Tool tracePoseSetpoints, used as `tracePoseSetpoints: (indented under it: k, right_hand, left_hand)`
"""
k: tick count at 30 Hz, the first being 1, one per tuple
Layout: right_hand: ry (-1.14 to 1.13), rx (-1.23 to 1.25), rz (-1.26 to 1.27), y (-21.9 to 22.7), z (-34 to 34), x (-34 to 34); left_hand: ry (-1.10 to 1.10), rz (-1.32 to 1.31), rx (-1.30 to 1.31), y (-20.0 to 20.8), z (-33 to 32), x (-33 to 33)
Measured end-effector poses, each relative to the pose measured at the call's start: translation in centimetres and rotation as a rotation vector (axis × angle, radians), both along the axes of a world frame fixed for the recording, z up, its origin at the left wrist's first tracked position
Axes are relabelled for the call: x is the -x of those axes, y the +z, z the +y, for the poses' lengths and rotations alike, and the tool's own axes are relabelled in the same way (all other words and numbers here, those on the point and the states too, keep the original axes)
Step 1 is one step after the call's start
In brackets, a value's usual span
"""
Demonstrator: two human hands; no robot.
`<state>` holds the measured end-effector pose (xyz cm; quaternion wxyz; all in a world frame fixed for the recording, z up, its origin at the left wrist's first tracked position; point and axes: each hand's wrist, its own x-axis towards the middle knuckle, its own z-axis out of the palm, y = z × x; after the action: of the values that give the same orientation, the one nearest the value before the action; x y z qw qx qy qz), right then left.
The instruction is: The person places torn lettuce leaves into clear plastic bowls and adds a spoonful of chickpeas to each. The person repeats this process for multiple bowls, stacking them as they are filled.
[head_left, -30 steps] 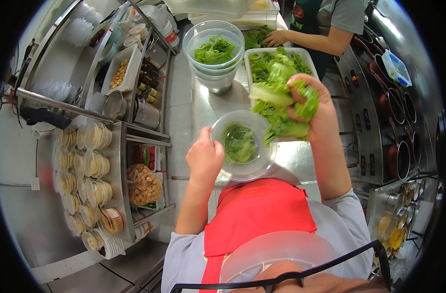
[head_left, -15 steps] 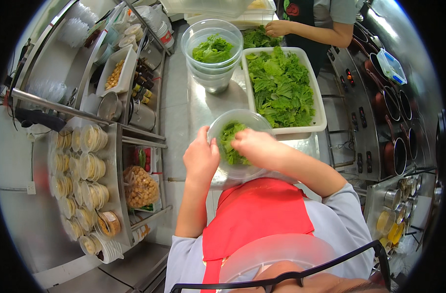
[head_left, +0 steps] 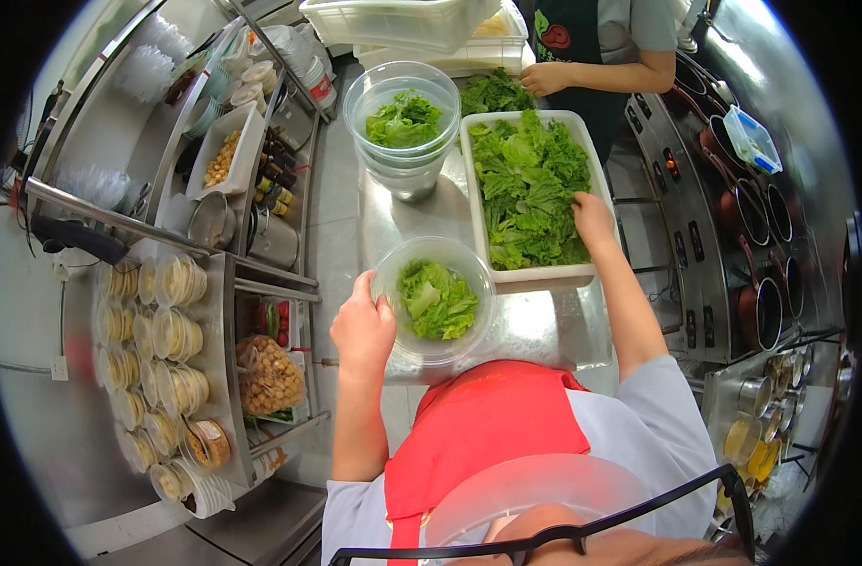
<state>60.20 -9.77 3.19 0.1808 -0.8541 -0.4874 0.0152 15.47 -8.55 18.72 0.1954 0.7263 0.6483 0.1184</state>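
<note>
— Lettuce fills the clear bowl at the near edge of the steel desk; who steadies it?

— The left hand, gripping the rim at nine o'clock. The bowl's base is hard to make out.

— And the right hand?

— At two o'clock from the bowl, fingers pressed into leaves in the white tray; whether it clasps any, I cannot tell. A co-worker's hand works at twelve, the body cut off above.
</note>
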Motion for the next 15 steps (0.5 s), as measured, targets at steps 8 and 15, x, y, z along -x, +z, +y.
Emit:
tracePoseSetpoints:
  k: [8,15]
  right_hand:
    - [0.239,-0.795,0.755,14.9,-6.2,9.3]
    - [1.009,-0.324,0.103,18.3,-4.9,21.2]
  left_hand:
    - [-0.026,0.009,0.032,0.0,0.0,-1.0]
    - [-0.071,0.002,0.03,0.0,0.0,-1.2]
